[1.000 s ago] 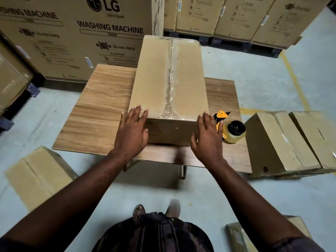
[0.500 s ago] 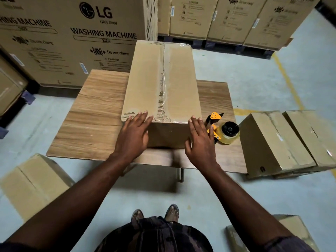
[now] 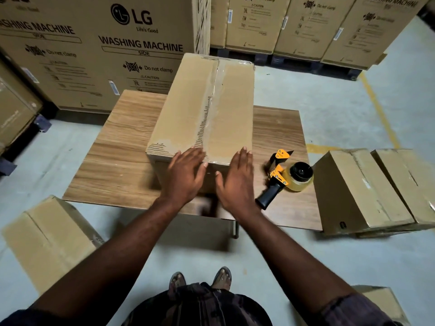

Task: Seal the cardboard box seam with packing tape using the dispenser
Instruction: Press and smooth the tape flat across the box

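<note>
A long cardboard box [image 3: 183,109] lies on the wooden table [image 3: 117,161], its top seam [image 3: 211,107] covered by a strip of clear tape running away from me. My left hand [image 3: 184,176] and my right hand [image 3: 237,182] lie flat, fingers straight, against the box's near end, close together on either side of the seam. The orange and black tape dispenser [image 3: 282,177] with its roll of tape lies on the table just right of my right hand, untouched.
Smaller cardboard boxes stand on the floor: two at the right [image 3: 357,191], one at the left [image 3: 47,236], one at the lower right [image 3: 381,302]. Large washing-machine cartons [image 3: 94,50] line the back. A yellow floor line [image 3: 379,109] runs on the right.
Both hands have slid inward along the box's near end, from its corners toward the taped seam. The view has shifted slightly. The dispenser has not moved.
</note>
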A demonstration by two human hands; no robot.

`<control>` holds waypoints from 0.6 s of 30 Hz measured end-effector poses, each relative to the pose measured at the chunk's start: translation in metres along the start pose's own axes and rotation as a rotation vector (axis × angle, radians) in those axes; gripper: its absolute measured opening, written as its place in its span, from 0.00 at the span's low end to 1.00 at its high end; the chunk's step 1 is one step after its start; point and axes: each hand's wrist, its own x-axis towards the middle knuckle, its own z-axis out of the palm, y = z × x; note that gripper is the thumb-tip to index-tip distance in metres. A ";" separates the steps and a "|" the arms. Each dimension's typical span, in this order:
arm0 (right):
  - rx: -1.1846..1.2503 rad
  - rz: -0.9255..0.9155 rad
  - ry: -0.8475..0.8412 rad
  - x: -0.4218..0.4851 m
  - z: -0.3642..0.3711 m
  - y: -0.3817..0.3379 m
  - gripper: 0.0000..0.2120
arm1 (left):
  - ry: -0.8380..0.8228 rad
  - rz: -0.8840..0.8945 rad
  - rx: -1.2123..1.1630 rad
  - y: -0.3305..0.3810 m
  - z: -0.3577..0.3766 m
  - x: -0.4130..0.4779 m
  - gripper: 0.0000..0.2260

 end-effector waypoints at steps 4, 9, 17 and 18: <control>0.130 -0.189 -0.133 -0.035 0.008 -0.064 0.32 | 0.006 -0.253 0.003 -0.016 -0.017 0.014 0.23; 0.339 -0.375 0.017 -0.001 -0.006 -0.069 0.13 | -0.040 -0.364 -0.060 -0.033 -0.037 0.022 0.25; -0.147 -0.333 -0.213 0.131 -0.001 -0.014 0.35 | -0.287 -0.225 0.338 -0.023 -0.030 0.010 0.46; -0.140 -0.330 -0.184 0.130 0.003 -0.010 0.35 | -0.328 -0.214 0.358 -0.026 -0.031 0.011 0.48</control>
